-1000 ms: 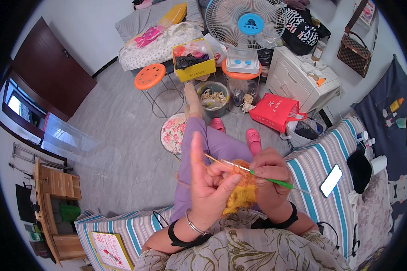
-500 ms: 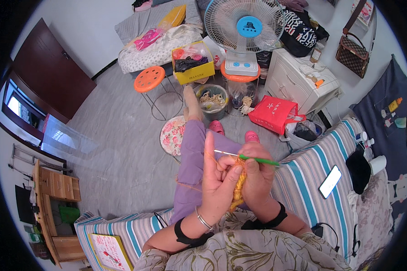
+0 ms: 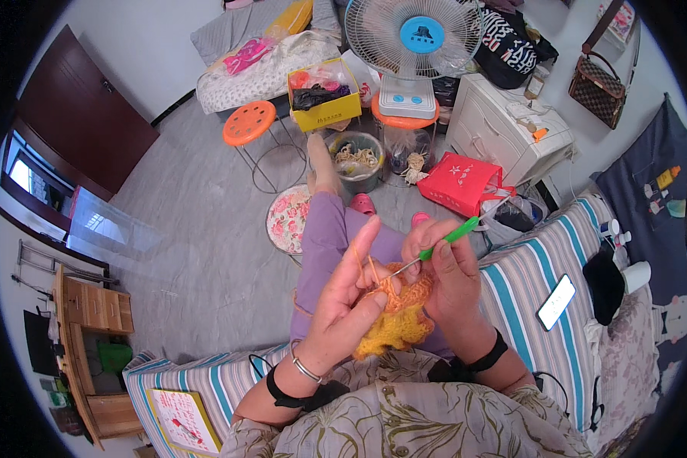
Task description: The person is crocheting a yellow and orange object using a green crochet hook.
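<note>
- The left hand [image 3: 336,313] grasps the yellow and orange crocheted piece [image 3: 397,328], pinching its upper left edge between the thumb and bent fingers; one finger stands out straight, and a strand of orange yarn [image 3: 372,267] runs from beside it down to the piece.
- The right hand [image 3: 456,271] grips the green handle of the crochet hook [image 3: 450,237] between the thumb and fingers, its metal end slanting left and nearer, to the orange edge close to the left fingertips.
- The piece hangs between the two hands, orange part farther, yellow part nearer; its right edge lies just beside the right hand, and whether those lower fingers touch it I cannot tell.
- A silver bracelet [image 3: 306,371] circles the left wrist.
- Beyond the hands are purple trousers [image 3: 320,256] and a flowered stool [image 3: 287,220].
- To the right, a lit phone [image 3: 556,303] lies on the striped cover [image 3: 504,305].
- Farther out stand a bucket [image 3: 368,185], a red bag [image 3: 458,189] and a white cabinet [image 3: 477,126].
- At the far side, a fan [image 3: 408,103] stands on an orange stool, with a yellow box [image 3: 324,116] to its left.
</note>
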The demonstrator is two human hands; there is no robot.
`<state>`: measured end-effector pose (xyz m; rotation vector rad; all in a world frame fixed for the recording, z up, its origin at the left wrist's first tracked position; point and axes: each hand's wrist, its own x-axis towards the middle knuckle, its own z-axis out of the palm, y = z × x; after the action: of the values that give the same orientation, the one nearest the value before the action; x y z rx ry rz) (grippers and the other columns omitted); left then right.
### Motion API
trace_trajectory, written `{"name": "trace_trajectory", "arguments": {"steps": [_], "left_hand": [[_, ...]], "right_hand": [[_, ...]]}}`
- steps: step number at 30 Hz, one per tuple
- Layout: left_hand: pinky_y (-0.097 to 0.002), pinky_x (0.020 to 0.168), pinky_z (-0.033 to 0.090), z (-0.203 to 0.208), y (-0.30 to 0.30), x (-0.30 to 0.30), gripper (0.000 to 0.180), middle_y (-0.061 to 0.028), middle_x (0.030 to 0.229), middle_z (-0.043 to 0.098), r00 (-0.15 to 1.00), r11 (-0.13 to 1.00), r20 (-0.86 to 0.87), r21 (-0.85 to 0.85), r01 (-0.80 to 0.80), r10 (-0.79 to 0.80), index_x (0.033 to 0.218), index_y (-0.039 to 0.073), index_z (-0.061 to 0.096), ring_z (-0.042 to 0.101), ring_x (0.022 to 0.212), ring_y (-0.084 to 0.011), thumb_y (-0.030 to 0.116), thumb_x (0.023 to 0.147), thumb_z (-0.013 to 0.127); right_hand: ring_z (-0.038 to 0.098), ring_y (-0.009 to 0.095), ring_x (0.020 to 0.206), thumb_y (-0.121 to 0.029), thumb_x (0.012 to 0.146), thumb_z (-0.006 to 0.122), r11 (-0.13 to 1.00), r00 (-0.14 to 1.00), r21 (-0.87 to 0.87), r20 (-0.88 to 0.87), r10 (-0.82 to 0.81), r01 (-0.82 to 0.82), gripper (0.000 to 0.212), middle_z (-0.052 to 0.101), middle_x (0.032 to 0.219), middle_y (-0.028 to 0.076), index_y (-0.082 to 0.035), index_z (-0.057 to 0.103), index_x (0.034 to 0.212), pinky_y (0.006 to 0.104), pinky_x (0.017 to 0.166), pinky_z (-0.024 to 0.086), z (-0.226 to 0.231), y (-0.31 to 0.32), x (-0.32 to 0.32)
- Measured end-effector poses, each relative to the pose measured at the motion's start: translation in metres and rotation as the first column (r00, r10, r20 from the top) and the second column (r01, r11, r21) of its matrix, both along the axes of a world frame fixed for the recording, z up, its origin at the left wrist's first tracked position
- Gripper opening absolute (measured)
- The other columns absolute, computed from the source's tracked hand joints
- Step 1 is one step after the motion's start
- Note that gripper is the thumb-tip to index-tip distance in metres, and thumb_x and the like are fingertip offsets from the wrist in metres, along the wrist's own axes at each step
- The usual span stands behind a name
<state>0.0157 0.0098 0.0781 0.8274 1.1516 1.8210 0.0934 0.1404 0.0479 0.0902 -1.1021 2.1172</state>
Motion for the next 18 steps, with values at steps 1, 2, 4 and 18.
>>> {"name": "trace_trajectory", "arguments": {"steps": [1, 2, 4, 18], "left_hand": [[-0.0205, 0.075, 0.040, -0.001, 0.000, 0.000, 0.077, -0.0037, 0.090, 0.053, 1.000, 1.000, 0.002, -0.001, -0.002, 0.002, 0.149, 0.006, 0.009, 0.050, 0.081, -0.0084, -0.001, 0.083, 0.049], [-0.0205, 0.076, 0.039, -0.003, -0.001, 0.000, 0.077, -0.0037, 0.090, 0.052, 1.000, 1.000, 0.005, 0.001, 0.005, -0.005, 0.148, 0.005, 0.010, 0.050, 0.082, -0.0090, -0.002, 0.082, 0.049], [-0.0206, 0.076, 0.038, -0.004, -0.001, 0.001, 0.077, -0.0038, 0.089, 0.051, 1.000, 1.000, 0.012, 0.004, 0.015, -0.015, 0.148, 0.005, 0.011, 0.050, 0.083, -0.0095, -0.002, 0.082, 0.048], [-0.0195, 0.072, 0.037, -0.012, 0.006, 0.004, 0.080, -0.0011, 0.085, 0.050, 0.999, 0.998, -0.012, -0.026, 0.049, -0.049, 0.147, 0.004, 0.015, 0.046, 0.077, -0.0073, 0.004, 0.082, 0.062]], "right_hand": [[0.046, 0.011, 0.069, -0.019, 0.098, 0.046, 0.999, 1.000, 0.041, 0.011, -0.008, 0.007, 0.016, 0.050, 0.086, 0.008, -0.004, 0.049, 0.097, 0.0228, 0.062, 0.039, -0.001, 0.002, 0.000], [0.045, 0.011, 0.068, -0.019, 0.098, 0.046, 0.996, 1.000, 0.083, 0.022, -0.016, 0.014, 0.016, 0.050, 0.085, 0.008, -0.004, 0.049, 0.096, 0.0227, 0.061, 0.039, -0.001, 0.003, 0.001], [0.045, 0.010, 0.068, -0.019, 0.097, 0.046, 0.991, 1.000, 0.134, -0.001, -0.005, 0.005, 0.016, 0.051, 0.085, 0.008, -0.003, 0.050, 0.095, 0.0226, 0.061, 0.039, -0.001, 0.008, 0.000], [0.045, 0.010, 0.065, -0.019, 0.096, 0.047, 0.965, 1.000, 0.263, -0.008, 0.028, -0.025, 0.017, 0.051, 0.085, 0.009, -0.003, 0.049, 0.091, 0.0234, 0.062, 0.040, 0.005, 0.027, 0.009]]}}
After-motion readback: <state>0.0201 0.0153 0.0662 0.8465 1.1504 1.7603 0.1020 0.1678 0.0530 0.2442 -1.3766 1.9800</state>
